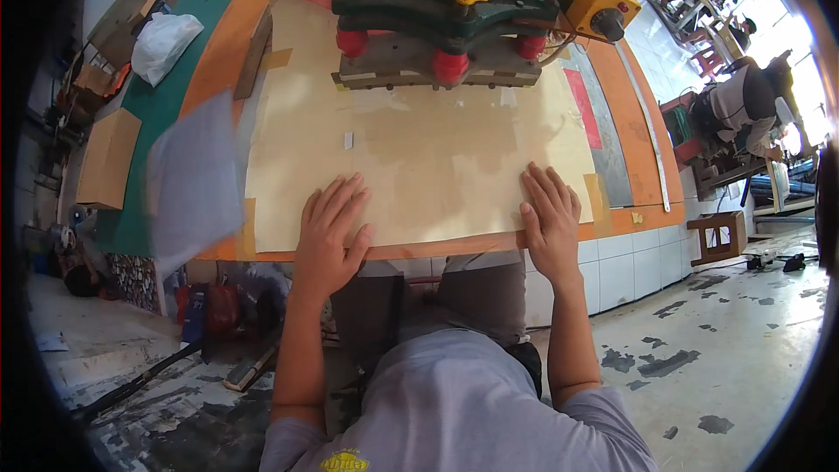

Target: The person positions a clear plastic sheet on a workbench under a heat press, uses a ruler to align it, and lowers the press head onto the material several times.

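Observation:
A large cream sheet covers the middle of the orange table in front of me, held with tan tape at some edges. My left hand lies flat near its front left part, fingers stretched. On the front right part rests my right hand, palm down, thumb apart from the fingers. Neither hand holds anything. A small whitish piece lies on the sheet beyond my left hand. Past it stands a dark green press head with yellow knobs, red feet and a grey metal plate low over the sheet.
A blurred translucent sheet is at the left table edge, beside a cardboard box and a white plastic bag. A yellow control box sits right of the press. A metal ruler lies farther right. Another person works beyond.

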`<state>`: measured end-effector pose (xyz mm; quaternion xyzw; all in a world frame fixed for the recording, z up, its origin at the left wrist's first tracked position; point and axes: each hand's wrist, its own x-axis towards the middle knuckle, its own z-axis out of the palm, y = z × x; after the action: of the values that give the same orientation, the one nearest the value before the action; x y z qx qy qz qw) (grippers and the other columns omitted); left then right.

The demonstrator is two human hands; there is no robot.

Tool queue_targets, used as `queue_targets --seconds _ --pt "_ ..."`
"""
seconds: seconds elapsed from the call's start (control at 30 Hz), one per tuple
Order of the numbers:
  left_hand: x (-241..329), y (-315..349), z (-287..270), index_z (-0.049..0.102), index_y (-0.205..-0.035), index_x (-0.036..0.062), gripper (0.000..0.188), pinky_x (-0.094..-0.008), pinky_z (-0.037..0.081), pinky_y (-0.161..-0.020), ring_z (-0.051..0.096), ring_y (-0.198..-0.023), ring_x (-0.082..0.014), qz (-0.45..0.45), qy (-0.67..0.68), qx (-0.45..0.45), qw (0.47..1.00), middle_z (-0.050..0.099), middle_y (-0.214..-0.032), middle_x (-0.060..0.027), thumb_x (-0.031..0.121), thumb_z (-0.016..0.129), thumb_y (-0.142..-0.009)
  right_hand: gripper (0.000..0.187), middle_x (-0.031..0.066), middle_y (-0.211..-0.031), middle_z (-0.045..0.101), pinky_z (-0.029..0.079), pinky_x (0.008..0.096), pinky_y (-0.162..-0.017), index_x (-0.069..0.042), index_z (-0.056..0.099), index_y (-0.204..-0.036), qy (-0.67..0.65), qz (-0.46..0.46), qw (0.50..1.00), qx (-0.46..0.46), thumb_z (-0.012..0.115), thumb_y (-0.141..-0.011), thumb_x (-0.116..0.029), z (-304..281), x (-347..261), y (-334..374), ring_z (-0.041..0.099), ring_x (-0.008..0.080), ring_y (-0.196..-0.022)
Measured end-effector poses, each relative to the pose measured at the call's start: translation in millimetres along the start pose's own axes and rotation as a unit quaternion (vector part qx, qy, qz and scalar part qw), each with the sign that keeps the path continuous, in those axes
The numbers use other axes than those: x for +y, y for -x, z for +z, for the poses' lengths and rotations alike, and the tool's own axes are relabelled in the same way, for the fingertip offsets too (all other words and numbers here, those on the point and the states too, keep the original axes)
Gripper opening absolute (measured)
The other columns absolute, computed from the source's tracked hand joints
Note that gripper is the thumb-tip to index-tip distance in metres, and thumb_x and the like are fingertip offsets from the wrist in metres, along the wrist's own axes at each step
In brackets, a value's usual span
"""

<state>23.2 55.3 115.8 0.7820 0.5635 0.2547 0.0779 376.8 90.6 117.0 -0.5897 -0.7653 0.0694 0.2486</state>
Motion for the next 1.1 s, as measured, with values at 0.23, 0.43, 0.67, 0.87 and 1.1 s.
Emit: queue_targets --seconds 0.23,0.43,0.67,0.87,1.1 --pt "-0.1 0.9 0.8 0.061 -0.140 0.0055 0.049 -0.0527 0.030 -0.123 0.044 -0.147 -0.0325 0.000 -0.005 0.005 1.000 0.052 -0.156 -0.0091 0.018 0.062 -0.093 0.046 0.0082 -0.157 0.052 0.022 0.0532 -0.123 -0.011 0.059 -0.146 0.001 -0.005 1.000 -0.003 0.051 -0.105 -0.031 -0.3 -0.6 -1.1 0.038 0.0347 -0.151" --pt "0.1 0.5 3.1 0.062 -0.139 0.0055 0.049 -0.0532 0.030 -0.123 0.045 -0.147 -0.0325 -0.006 -0.002 0.011 1.000 0.053 -0.156 -0.0088 0.019 0.064 -0.092 0.046 0.0069 -0.157 0.052 0.022 0.0508 -0.124 -0.010 0.060 -0.146 0.022 -0.005 1.000 -0.006 0.046 -0.109 -0.034 -0.3 -1.3 -1.3 0.039 0.0314 -0.151" --pt "0.5 0.7 3.2 0.063 -0.137 0.0048 0.046 -0.0563 0.034 -0.120 0.047 -0.144 -0.0338 0.000 -0.011 0.020 1.000 0.054 -0.154 -0.0104 0.023 0.064 -0.094 0.047 0.0076 -0.158 0.051 0.022 0.0512 -0.124 -0.011 0.059 -0.146 0.013 -0.001 1.000 -0.008 0.051 -0.106 -0.033 -0.2 -0.5 -2.2 0.038 0.0333 -0.151" --pt "-0.9 2.1 3.9 0.063 -0.137 0.0052 0.047 -0.0569 0.034 -0.119 0.047 -0.144 -0.0336 -0.001 -0.014 0.020 1.000 0.053 -0.154 -0.0104 0.025 0.064 -0.095 0.047 0.0067 -0.159 0.051 0.022 0.0509 -0.124 -0.011 0.059 -0.147 0.013 -0.004 1.000 -0.012 0.051 -0.106 -0.032 0.4 -2.8 -1.8 0.038 0.0329 -0.151" --pt "0.9 0.7 4.2 0.063 -0.138 0.0076 0.048 -0.0529 0.031 -0.123 0.046 -0.146 -0.0307 -0.012 -0.013 0.017 1.000 0.054 -0.155 -0.0077 0.022 0.065 -0.092 0.047 0.0059 -0.159 0.050 0.021 0.0500 -0.124 -0.011 0.058 -0.148 0.014 0.001 1.000 -0.011 0.050 -0.106 -0.032 -0.2 -0.9 -1.3 0.037 0.0322 -0.152"
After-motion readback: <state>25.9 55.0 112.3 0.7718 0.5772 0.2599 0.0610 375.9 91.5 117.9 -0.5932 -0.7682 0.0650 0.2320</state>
